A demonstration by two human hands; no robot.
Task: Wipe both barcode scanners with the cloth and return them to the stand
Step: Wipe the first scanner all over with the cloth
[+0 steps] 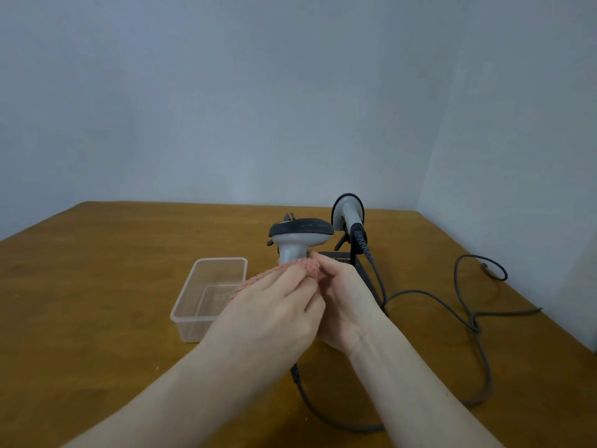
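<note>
A grey and black barcode scanner is held upright above the table, head up. My right hand grips its handle low down, and most of the handle is hidden. My left hand presses a pink cloth around the handle just under the head, fingers laid over the cloth. A second grey scanner hangs on the black stand behind my hands, its coiled cable running down to the right.
A clear plastic tub sits on the wooden table to the left of my hands. Grey cables loop and knot across the right side of the table and run toward me. A wall stands close behind.
</note>
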